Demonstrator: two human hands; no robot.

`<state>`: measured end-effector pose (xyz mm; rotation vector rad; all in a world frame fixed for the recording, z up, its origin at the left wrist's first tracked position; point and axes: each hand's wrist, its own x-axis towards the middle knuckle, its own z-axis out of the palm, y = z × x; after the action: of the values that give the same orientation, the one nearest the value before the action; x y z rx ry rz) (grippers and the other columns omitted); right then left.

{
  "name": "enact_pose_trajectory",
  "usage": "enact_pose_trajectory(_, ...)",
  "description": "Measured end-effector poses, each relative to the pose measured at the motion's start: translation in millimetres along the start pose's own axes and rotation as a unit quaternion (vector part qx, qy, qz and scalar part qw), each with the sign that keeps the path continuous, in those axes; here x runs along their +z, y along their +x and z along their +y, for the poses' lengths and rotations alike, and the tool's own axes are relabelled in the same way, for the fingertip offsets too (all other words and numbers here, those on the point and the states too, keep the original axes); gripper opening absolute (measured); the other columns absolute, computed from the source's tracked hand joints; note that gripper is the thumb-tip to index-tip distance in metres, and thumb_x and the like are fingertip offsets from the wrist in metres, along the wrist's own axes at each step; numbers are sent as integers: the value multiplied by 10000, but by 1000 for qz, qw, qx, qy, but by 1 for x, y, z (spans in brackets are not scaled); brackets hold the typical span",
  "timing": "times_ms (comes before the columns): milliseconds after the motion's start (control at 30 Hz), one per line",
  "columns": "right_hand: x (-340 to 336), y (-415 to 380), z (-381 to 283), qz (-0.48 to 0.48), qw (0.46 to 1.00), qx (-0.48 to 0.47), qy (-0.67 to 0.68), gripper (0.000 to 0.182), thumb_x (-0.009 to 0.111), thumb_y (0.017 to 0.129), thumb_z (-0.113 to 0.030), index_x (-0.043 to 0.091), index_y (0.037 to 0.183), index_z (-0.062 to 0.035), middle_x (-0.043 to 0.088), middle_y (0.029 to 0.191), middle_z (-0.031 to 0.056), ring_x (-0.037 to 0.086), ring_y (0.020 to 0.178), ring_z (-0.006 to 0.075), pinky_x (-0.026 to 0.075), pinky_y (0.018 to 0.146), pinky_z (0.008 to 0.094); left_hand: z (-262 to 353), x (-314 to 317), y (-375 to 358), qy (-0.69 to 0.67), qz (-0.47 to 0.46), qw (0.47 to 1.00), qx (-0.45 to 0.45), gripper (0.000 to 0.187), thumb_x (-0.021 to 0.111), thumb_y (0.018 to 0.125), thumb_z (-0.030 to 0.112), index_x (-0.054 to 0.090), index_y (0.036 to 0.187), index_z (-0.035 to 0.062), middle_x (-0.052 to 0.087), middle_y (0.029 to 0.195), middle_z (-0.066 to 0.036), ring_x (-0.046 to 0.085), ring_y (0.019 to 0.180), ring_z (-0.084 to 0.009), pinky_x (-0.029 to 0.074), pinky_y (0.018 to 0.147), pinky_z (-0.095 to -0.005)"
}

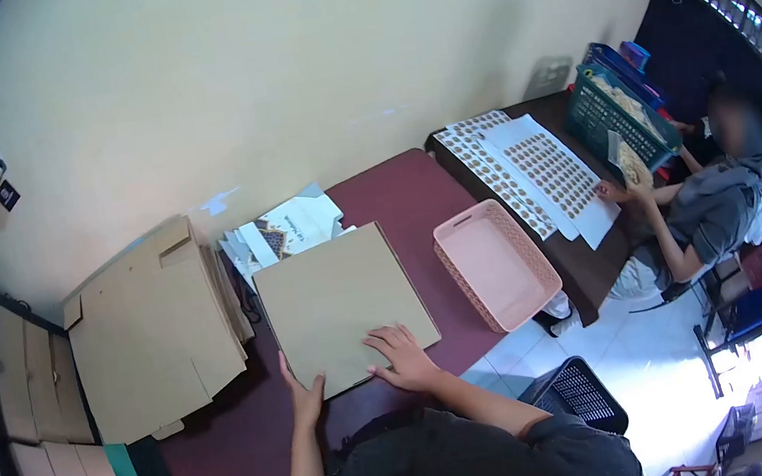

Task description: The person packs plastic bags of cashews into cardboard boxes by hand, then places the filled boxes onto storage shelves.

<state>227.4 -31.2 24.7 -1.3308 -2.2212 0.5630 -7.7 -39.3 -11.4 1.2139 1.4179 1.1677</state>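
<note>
A flat brown cardboard box (340,292) lies on the maroon table (393,187) in front of me. My left hand (304,400) is at its near left corner, with the fingers along the left side and the thumb apart by the front edge. On top of the box, near the front right, my right hand (405,359) rests with its fingers spread. Whatever is inside the box is hidden. Behind it lie white printed cartons (296,223).
Stacked flat cardboard (152,338) leans at left. A pink basket (499,265) stands at right. Beyond it, a person (707,202) sits holding a plastic bag (630,162) by sheets of round brown pieces (551,165) and a green crate (617,112). A black basket (578,395) is on the floor.
</note>
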Motion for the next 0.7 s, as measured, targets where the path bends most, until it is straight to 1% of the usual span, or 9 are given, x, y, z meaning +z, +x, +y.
enact_pose_trajectory(67, 13, -1, 2, 5, 990, -4, -144, 501, 505, 873, -375, 407, 1303, -137, 375, 1326, 116, 316, 1268, 290, 187, 1068, 527, 2, -2, -3, -14, 5, 1000, -2, 867, 614, 778, 27, 53, 1432, 122, 275, 1396, -198, 312, 1279, -291, 271, 1044, -375)
enact_pose_trajectory(133, 12, 1, 3, -7, 990, 9, -140, 521, 476, 891, -356, 345, 1346, -141, 336, 1354, 121, 288, 1283, 295, 177, 1067, 536, 14, -4, -6, 19, 3, 1000, -13, 879, 623, 782, 35, 45, 1439, 128, 276, 1405, -187, 316, 1281, -283, 273, 1044, -374)
enact_pose_trajectory(267, -10, -2, 29, 55, 962, 142, -227, 657, 536, 846, -421, 305, 1374, -106, 319, 1353, 202, 265, 1296, 332, 152, 1068, 552, -4, -16, -8, 28, -27, 999, 20, 914, 627, 794, 44, -1, 1451, 143, 277, 1419, -178, 313, 1286, -272, 259, 1052, -365)
enact_pose_trajectory(333, -32, -13, 43, 131, 951, 263, -98, 754, 584, 811, -461, 279, 1375, -63, 300, 1365, 262, 293, 1285, 370, 196, 1070, 507, -3, -20, -13, -38, -83, 996, 19, 907, 614, 800, 39, -10, 1449, 140, 279, 1419, -178, 311, 1286, -267, 257, 1051, -363)
enact_pose_trajectory(400, -33, -27, 71, 93, 917, 347, 173, 822, 613, 800, -465, 230, 1386, -33, 281, 1375, 301, 340, 1250, 414, 284, 1039, 440, 0, -20, -21, -36, -106, 994, -11, 919, 590, 812, 33, -66, 1445, 145, 225, 1443, -180, 267, 1309, -261, 230, 1062, -360)
enact_pose_trajectory(433, -18, -31, 80, 115, 916, 338, 180, 730, 519, 844, -515, 309, 1347, -30, 529, 1157, 295, 512, 1061, 461, 409, 931, 433, -3, -18, -23, -23, -111, 994, 2, 927, 576, 818, 27, -99, 1440, 154, 177, 1459, -181, 232, 1325, -263, 211, 1069, -359)
enact_pose_trajectory(500, -6, -41, 81, 105, 918, 349, 158, 646, 490, 864, -495, 380, 1288, -20, 563, 1062, 299, 534, 1012, 461, 424, 896, 453, -8, -21, -25, 25, -132, 991, 14, 940, 538, 832, 5, -170, 1425, 181, 44, 1494, -178, 135, 1360, -266, 160, 1083, -353)
enact_pose_trajectory(533, -8, -42, 70, 95, 918, 360, 133, 579, 462, 884, -475, 452, 1229, -10, 597, 967, 302, 556, 962, 461, 440, 861, 473, -6, -24, -28, 29, -134, 990, 16, 940, 538, 832, 5, -170, 1425, 181, 44, 1494, -178, 135, 1360, -266, 160, 1083, -353)
enact_pose_trajectory(700, -15, -58, 50, 84, 922, 369, 80, 505, 363, 933, -415, 540, 1095, 29, 596, 918, 299, 554, 919, 466, 423, 821, 512, -4, -28, -47, 13, -151, 988, -24, 904, 484, 847, -30, -168, 1426, 209, 67, 1493, -184, 142, 1360, -272, 157, 1082, -348)
